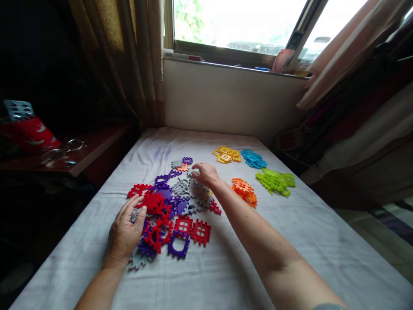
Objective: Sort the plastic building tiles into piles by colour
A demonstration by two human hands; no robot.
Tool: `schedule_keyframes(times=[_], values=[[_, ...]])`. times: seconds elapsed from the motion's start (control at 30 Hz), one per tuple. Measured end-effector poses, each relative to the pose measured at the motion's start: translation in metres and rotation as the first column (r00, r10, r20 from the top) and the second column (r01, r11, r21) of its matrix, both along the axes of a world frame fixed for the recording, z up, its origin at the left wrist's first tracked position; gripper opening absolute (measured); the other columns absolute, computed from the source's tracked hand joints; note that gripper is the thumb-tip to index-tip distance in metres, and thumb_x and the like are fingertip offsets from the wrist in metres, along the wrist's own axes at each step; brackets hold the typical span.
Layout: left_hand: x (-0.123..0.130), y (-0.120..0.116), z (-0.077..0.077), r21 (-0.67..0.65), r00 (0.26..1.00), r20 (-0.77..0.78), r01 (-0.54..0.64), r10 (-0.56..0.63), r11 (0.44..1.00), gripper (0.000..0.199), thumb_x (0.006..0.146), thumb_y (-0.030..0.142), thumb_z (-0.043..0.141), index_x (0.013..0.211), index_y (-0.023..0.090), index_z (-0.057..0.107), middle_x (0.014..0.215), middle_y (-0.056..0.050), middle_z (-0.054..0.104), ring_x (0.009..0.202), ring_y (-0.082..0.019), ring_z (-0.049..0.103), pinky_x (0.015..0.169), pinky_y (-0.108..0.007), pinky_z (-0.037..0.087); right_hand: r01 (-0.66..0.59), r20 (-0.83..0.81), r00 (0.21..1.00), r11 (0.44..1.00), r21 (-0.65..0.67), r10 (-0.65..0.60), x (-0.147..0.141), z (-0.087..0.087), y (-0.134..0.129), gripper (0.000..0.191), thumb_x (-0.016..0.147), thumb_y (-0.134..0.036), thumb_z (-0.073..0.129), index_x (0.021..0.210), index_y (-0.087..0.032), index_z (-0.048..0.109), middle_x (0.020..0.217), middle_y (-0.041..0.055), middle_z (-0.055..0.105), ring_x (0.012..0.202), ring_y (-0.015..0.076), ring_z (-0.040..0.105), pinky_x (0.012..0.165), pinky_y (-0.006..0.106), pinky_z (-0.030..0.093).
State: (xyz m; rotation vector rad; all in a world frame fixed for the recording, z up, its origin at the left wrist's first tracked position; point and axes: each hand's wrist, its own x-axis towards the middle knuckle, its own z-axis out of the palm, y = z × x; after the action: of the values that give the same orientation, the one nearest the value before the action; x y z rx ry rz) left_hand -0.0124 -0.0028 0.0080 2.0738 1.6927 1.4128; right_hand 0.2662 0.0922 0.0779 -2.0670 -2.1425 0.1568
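Observation:
On the sheet lies a mixed pile of interlocking plastic building pieces with toothed edges: red pieces [153, 202], purple pieces [179, 246] and grey pieces [180, 187]. My left hand [124, 232] rests against the pile's left side, fingers spread and thumb apart, touching red pieces. At the far side of the pile, my right hand [206, 175] has its fingers and thumb curled around a pale grey piece [192, 172], which is partly covered. Just left of that hand sit a small purple window piece [187, 160] and an orange piece [183, 167].
Separate heaps of yellow [226, 154], blue [254, 159], orange [244, 192] and green pieces [276, 181] lie to the right. A wooden side table [97, 148] with glasses [66, 148] and a red container [34, 134] stands left. A wall [226, 99] and window bound the far side.

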Motion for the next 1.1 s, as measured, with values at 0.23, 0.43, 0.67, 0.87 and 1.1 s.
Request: schedule_keyframes(times=[0.23,0.43,0.67,0.87,1.1], values=[[0.002,-0.002,0.0,-0.007,1.0,0.016,-0.015,0.015,1.0,0.04,0.092,0.049,0.047,0.112,0.02,0.065,0.12,-0.011,0.068,0.117,-0.025,0.062,0.104,-0.041,0.048,0.069,0.057,0.996,0.989,-0.129,-0.062,-0.048,-0.001,0.043,0.037,0.089,-0.044,0.053,0.119,-0.026,0.066,0.122,0.0088,0.069,0.114,0.0255,0.062,0.091,0.036,0.047],[0.003,-0.002,-0.001,-0.021,1.0,0.015,-0.012,0.012,1.0,0.039,0.092,0.048,0.046,0.113,0.02,0.065,0.122,-0.011,0.067,0.117,-0.024,0.062,0.105,-0.042,0.048,0.016,0.093,0.996,0.997,-0.079,-0.009,-0.044,-0.004,0.041,0.039,0.086,-0.051,0.056,0.111,-0.024,0.069,0.117,0.0098,0.07,0.11,0.0263,0.063,0.092,0.037,0.044],[0.001,0.0,0.0,-0.017,1.0,0.015,-0.006,0.006,1.0,0.039,0.091,0.049,0.047,0.11,0.021,0.066,0.12,-0.01,0.068,0.116,-0.025,0.062,0.105,-0.041,0.048,0.064,0.076,0.995,0.997,-0.043,-0.061,-0.032,0.002,0.022,0.029,0.088,-0.032,0.054,0.112,-0.022,0.068,0.113,0.0085,0.072,0.106,0.024,0.065,0.092,0.036,0.041],[0.0,0.001,0.0,-0.005,1.0,0.017,-0.003,0.003,1.0,0.04,0.09,0.05,0.047,0.109,0.02,0.066,0.118,-0.01,0.069,0.115,-0.024,0.062,0.105,-0.04,0.048,0.064,0.036,0.997,0.997,-0.052,-0.062,-0.038,-0.001,0.012,0.028,0.09,-0.035,0.051,0.109,-0.026,0.07,0.117,0.0078,0.069,0.111,0.0243,0.061,0.09,0.037,0.041],[0.0,0.002,-0.003,0.003,1.0,0.006,-0.013,0.013,1.0,0.039,0.091,0.048,0.047,0.109,0.02,0.067,0.122,-0.012,0.067,0.118,-0.025,0.062,0.104,-0.039,0.049,0.032,0.092,0.995,0.997,-0.07,-0.026,-0.048,-0.005,0.015,0.034,0.089,-0.044,0.054,0.116,-0.026,0.067,0.122,0.01,0.067,0.119,0.0268,0.053,0.096,0.041,0.037]])
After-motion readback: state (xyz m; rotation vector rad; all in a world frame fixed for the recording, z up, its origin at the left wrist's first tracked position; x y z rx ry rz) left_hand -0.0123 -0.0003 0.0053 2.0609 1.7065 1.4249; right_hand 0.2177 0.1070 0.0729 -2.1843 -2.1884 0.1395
